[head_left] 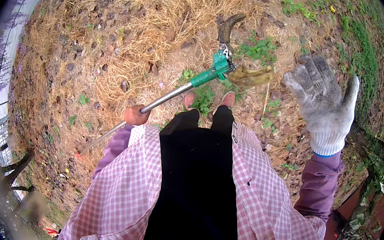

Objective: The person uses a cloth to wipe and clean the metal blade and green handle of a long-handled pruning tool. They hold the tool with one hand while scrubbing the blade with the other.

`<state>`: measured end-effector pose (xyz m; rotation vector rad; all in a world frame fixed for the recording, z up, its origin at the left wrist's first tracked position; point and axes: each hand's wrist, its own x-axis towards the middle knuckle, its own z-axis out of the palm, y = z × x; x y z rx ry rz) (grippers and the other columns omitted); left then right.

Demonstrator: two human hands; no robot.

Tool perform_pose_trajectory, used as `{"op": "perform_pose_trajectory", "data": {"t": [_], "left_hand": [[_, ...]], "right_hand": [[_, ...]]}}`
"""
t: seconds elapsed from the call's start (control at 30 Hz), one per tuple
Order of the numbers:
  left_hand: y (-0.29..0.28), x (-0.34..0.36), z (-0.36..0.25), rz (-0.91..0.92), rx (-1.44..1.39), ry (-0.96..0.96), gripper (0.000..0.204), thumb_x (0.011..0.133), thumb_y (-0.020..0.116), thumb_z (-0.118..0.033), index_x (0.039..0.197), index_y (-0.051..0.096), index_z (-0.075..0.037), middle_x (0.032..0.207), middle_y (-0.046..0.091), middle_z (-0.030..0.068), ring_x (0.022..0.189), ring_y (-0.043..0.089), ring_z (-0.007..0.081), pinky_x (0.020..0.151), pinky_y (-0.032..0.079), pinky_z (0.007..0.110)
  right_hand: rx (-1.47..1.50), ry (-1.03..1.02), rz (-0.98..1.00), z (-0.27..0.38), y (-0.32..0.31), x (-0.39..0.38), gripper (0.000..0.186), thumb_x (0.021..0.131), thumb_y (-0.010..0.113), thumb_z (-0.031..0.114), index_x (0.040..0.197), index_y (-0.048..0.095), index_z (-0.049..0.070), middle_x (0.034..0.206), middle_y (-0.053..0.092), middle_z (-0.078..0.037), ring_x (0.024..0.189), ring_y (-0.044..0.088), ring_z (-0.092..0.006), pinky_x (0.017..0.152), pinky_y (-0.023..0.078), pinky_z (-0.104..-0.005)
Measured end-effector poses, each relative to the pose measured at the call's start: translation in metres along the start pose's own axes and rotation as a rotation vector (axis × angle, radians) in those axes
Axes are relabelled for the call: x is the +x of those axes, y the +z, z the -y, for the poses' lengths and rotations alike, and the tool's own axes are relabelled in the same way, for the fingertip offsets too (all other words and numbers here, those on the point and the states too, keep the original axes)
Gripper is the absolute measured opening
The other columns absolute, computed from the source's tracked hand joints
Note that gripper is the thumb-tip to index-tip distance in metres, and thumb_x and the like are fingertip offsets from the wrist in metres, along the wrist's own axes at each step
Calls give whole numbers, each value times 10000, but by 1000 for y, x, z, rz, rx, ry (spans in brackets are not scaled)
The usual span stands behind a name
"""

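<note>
My left hand [137, 114] is bare and closed round a long silver pole tool [168, 97], which slants up to the right in front of my feet. Its green head [217, 66] has a bare metal part at the end. From that end a dark brown curved piece [228, 27] sticks up, and a yellowish-brown piece [251, 76] points right; I cannot tell what either is. My right hand [325, 98], in a dirty white knit work glove, is raised to the right of the tool head. Its fingers are spread, with nothing in them.
Dry straw [132, 60] and fallen leaves cover the ground, with green weeds [259, 49] between. My shoes [227, 99] stand just below the tool head. A tree branch [366, 146] lies at the right. A pale paved strip with a fence [0, 96] runs along the left.
</note>
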<state>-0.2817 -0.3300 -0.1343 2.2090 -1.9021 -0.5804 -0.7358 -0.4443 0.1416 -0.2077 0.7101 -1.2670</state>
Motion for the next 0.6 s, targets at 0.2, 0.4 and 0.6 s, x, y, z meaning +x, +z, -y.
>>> {"op": "perform_pose_trajectory", "data": {"t": [0.2,0.4,0.6], "left_hand": [[-53,60,-59,52,-124,-8,364,722,699,-488,731,715,-125,568,618,101,465,590,231,489,487,356],[-116,137,-201,355,-175,-32,474,708,709,-514,916,688,-89,652,632,50,490,570,138,488,494,287],[-139,142,-319,464,-501,425,465,642,728,-519,771,591,-93,665,578,37,576,559,170,567,476,323]], "right_hand": [[154,21,-148,-24,-45,5,730,893,402,545,1327,333,-37,1260,453,-235,1130,472,-380,991,341,-550],[-478,284,34,-99,-66,35,636,873,570,316,1351,310,-13,1245,481,-204,1096,520,-302,936,435,-427],[-983,477,486,-196,-14,77,797,803,673,240,1404,200,17,1341,413,-135,1239,389,-238,1053,294,-348]]}}
